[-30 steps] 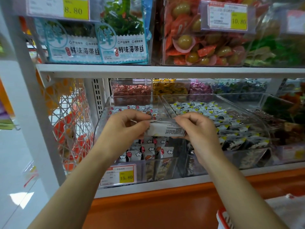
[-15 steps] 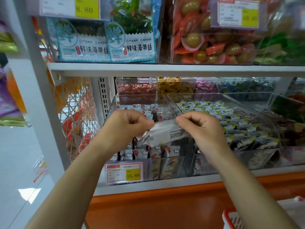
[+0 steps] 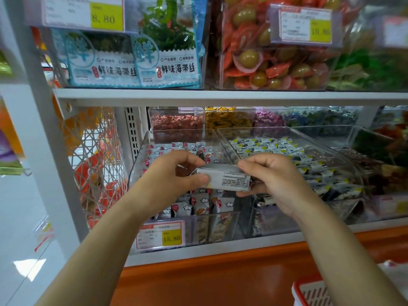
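I hold a small silvery-white snack packet (image 3: 225, 178) level between both hands, in the air just above the front half of the clear plastic bin (image 3: 141, 155) on the lower shelf. My left hand (image 3: 167, 177) pinches its left end, with the thumb on the near face and the fingers curled over the top. My right hand (image 3: 276, 182) pinches the right end the same way. The wrapper looks like smooth foil film, flat and oblong. The face turned to me carries a block of fine black print too small to read.

The bin below is glossy, hard plastic and filled with white packets printed with clouds and red dots. Its front price tag (image 3: 161, 236) reads 15.80 on a yellow patch. The neighbouring bin (image 3: 276, 146) holds white packets with black and yellow corners. On the shelf above, blue-edged seaweed bags (image 3: 167, 60) read 鲜味海带丝, beneath a tag (image 3: 88, 12) reading 8.80. Another tag (image 3: 305, 27), which seems to read 10.80, hangs before orange wrappers with round green fruits.
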A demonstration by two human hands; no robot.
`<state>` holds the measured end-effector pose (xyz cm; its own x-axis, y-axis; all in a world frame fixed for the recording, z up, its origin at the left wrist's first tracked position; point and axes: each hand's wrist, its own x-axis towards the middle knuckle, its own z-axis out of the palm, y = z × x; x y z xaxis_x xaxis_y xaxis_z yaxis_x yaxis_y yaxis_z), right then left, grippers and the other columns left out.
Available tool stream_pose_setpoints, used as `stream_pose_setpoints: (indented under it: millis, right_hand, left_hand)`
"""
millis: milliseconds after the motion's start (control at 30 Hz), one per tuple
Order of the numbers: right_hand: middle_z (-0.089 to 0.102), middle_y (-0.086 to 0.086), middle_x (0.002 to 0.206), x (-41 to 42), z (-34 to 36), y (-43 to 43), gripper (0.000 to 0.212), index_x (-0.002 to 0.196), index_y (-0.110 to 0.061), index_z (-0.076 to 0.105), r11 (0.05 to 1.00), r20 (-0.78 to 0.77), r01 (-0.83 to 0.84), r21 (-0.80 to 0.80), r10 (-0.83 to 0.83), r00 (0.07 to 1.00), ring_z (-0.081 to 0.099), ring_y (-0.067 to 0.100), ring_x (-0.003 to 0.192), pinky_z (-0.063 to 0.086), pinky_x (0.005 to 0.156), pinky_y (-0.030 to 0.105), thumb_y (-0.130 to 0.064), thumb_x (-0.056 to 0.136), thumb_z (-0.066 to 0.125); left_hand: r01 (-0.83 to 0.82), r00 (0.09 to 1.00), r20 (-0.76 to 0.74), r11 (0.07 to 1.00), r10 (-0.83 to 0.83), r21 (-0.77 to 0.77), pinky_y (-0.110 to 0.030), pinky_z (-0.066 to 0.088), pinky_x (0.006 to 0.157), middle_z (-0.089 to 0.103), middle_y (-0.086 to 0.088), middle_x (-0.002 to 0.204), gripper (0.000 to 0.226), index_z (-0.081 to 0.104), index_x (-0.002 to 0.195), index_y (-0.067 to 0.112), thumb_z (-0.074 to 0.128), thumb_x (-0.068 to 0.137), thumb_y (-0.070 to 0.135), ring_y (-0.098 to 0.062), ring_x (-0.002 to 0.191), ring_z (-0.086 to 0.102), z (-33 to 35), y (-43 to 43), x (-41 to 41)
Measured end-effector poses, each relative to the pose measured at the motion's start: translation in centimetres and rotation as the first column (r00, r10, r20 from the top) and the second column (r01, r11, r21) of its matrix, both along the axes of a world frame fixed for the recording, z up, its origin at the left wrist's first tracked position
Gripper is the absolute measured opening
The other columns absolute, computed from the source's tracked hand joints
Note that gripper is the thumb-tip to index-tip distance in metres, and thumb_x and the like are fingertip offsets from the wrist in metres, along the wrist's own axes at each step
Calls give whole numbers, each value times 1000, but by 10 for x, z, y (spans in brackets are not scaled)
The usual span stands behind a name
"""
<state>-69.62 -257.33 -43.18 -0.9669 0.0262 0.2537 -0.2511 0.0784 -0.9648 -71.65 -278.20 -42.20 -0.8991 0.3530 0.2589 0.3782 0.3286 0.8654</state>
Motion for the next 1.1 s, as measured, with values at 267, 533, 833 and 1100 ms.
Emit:
stream_pose_setpoints:
  millis: [267, 533, 833, 1100]
  right_hand:
    - [73, 10, 76, -3, -7, 5, 16, 74, -5, 71, 998, 44, -13, -58, 16, 999, 72, 26, 71, 57, 49, 28, -13, 84, 63]
    - [73, -8, 97, -4, -13, -10, 35, 105, -33, 64, 999, -163, -20, 46, 27, 986, 70, 12, 90, 57, 79, 26, -20, 75, 73]
    - [69, -7, 70, -28, 0, 9, 16, 75, -27, 65, 908, -281, 411, -78, -416, 865, 69, 12, 69, 59, 68, 26, -14, 85, 67]
    - [59, -3, 70, -71, -1, 21, 15, 75, -16, 58, 898, -163, 420, -134, -438, 884, 66, 8, 62, 59, 70, 28, -12, 84, 68]
  left_hand:
    - [-19, 1000, -19, 1000, 19, -6, -27, 57, 74, 67, 3, 94, 10, 63, 93, 32, 64, 85, 25, -13, 84, 66, -7, 4, -4]
    - [-246, 966, -42, 955, 256, 165, -27, 57, 76, 69, 11, 81, 17, 70, 101, 16, 58, 91, 19, -4, 73, 68, -15, 10, -10]
    - [-317, 933, -247, 923, 262, -219, -26, 37, 91, 54, -7, 134, 42, 47, 135, 13, 44, 97, 31, -22, 119, 51, -13, 33, -51]
    - [-130, 961, -255, 635, -109, -761, -52, 33, 100, 44, -9, 102, 35, 49, 99, 12, 25, 100, 36, -29, 111, 45, -20, 69, -135]
